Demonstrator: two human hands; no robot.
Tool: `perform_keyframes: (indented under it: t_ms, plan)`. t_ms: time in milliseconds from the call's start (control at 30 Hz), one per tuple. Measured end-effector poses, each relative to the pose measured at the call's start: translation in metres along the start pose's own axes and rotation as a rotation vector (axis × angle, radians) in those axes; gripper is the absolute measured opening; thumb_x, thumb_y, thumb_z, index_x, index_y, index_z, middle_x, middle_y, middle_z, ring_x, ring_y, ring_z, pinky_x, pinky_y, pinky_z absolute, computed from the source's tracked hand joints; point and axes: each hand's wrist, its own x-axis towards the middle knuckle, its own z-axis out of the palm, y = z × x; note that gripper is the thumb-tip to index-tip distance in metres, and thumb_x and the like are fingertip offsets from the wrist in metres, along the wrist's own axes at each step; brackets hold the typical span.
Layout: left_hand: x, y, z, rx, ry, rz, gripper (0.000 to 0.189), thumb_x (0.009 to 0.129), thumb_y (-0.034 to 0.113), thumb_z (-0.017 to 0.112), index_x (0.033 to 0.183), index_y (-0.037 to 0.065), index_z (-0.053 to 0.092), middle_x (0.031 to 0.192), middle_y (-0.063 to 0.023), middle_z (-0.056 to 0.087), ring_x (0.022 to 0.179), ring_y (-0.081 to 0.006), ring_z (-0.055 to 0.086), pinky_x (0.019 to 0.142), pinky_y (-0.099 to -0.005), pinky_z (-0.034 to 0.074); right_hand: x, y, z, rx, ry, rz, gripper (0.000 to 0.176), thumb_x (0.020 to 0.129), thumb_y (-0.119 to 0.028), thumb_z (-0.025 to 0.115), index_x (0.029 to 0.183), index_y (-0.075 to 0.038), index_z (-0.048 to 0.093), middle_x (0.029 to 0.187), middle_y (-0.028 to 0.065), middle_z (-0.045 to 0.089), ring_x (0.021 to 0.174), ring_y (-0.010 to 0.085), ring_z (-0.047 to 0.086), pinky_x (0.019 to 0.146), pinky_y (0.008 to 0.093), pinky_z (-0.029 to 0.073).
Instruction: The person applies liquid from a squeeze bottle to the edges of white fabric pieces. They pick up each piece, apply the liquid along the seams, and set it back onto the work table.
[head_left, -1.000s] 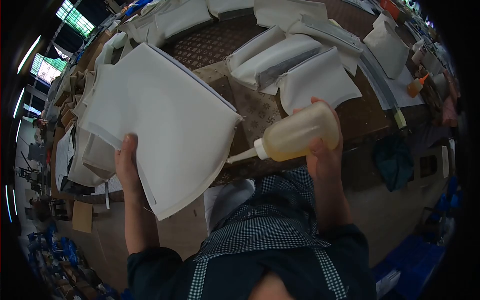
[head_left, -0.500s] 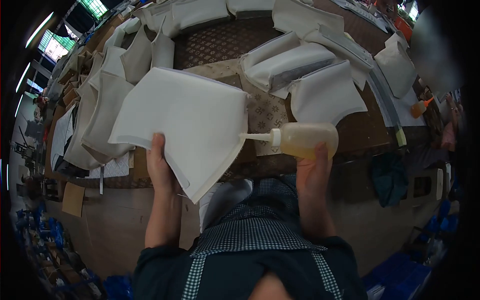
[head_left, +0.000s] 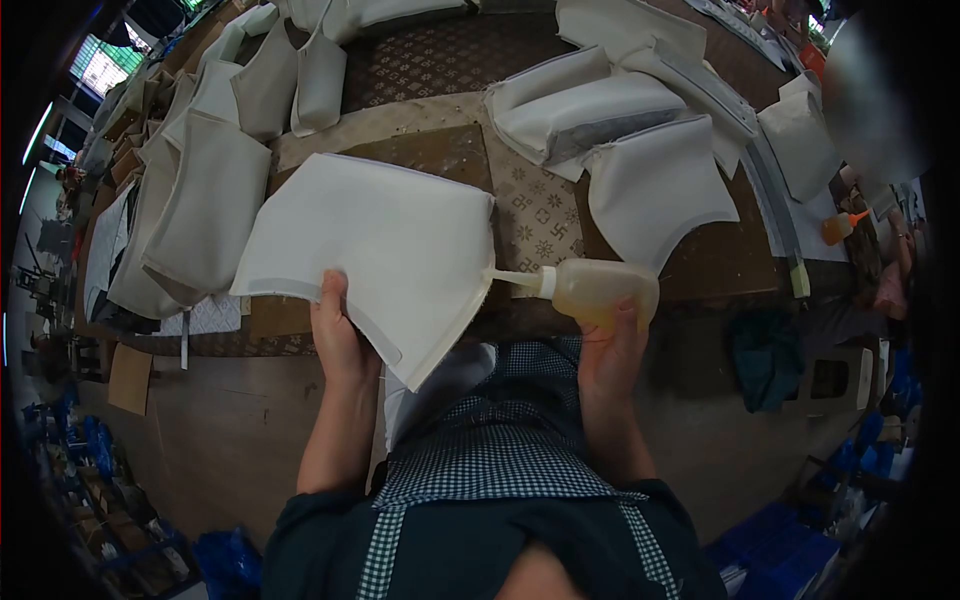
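Note:
My left hand (head_left: 338,330) grips the near edge of a large white fabric piece (head_left: 380,240), which lies almost flat over the patterned table (head_left: 440,70). My right hand (head_left: 612,345) holds a squeeze bottle of yellowish glue (head_left: 600,285) on its side. The bottle's white nozzle (head_left: 515,278) points left and touches the right edge of the fabric piece. A checked apron on my body shows below both hands.
Several folded white fabric pieces (head_left: 590,100) lie across the far side of the table, and a row of them (head_left: 200,180) runs along the left. An orange-capped bottle (head_left: 838,226) stands at the right edge. Blue crates (head_left: 790,545) sit on the floor.
The white piece came down from a raised tilt to lie nearly flat. The bottle dropped lower, and its nozzle moved in to meet the piece's right edge.

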Motion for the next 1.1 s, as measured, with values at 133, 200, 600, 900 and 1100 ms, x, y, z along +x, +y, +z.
perform_keyframes:
  t_ms: [133, 200, 600, 900, 1100]
  plan:
    - [-0.001, -0.001, 0.001, -0.009, 0.015, -0.004, 0.037, 0.100, 0.020, 0.043, 0.128, -0.004, 0.043, 0.116, -0.0142, 0.056, 0.103, -0.0225, 0.060, 0.087, -0.0351, 0.051, 0.004, 0.004, -0.002, -0.028, 0.037, -0.013, 0.049, 0.092, -0.025, 0.061, 0.129, 0.001, 0.042, 0.122, 0.0144, 0.054, 0.112, 0.0263, 0.057, 0.093, 0.0445, 0.051]
    - [-0.003, 0.000, 0.001, 0.001, 0.039, -0.013, 0.036, 0.100, 0.021, 0.043, 0.127, -0.004, 0.043, 0.115, -0.0133, 0.056, 0.103, -0.0217, 0.059, 0.087, -0.0344, 0.051, 0.001, 0.002, -0.002, -0.033, 0.001, 0.008, 0.050, 0.092, -0.026, 0.062, 0.129, 0.001, 0.042, 0.122, 0.0144, 0.054, 0.113, 0.0263, 0.057, 0.093, 0.0445, 0.051]
    - [-0.006, 0.000, 0.001, 0.006, 0.082, 0.022, 0.033, 0.101, 0.021, 0.043, 0.124, -0.002, 0.044, 0.110, -0.0103, 0.055, 0.099, -0.0186, 0.058, 0.084, -0.0324, 0.051, -0.020, -0.014, 0.007, -0.014, -0.074, 0.070, 0.058, 0.090, -0.023, 0.065, 0.136, -0.001, 0.037, 0.124, 0.0118, 0.052, 0.115, 0.0245, 0.054, 0.100, 0.0436, 0.046]
    - [-0.007, 0.002, 0.002, -0.021, 0.079, 0.001, 0.040, 0.100, 0.022, 0.045, 0.130, -0.003, 0.040, 0.116, -0.0123, 0.054, 0.104, -0.0209, 0.057, 0.087, -0.0340, 0.051, -0.042, -0.022, 0.022, -0.094, -0.107, 0.132, 0.075, 0.086, -0.032, 0.070, 0.141, -0.002, 0.030, 0.127, 0.0133, 0.048, 0.119, 0.0249, 0.050, 0.103, 0.0424, 0.041]
    - [-0.007, 0.002, 0.002, -0.056, 0.064, 0.005, 0.040, 0.099, 0.021, 0.046, 0.131, -0.003, 0.039, 0.118, -0.0123, 0.053, 0.105, -0.0212, 0.057, 0.089, -0.0351, 0.050, -0.052, -0.018, 0.023, -0.081, -0.170, 0.194, 0.079, 0.084, -0.033, 0.071, 0.143, -0.004, 0.027, 0.128, 0.0142, 0.047, 0.122, 0.0257, 0.047, 0.106, 0.0442, 0.038]
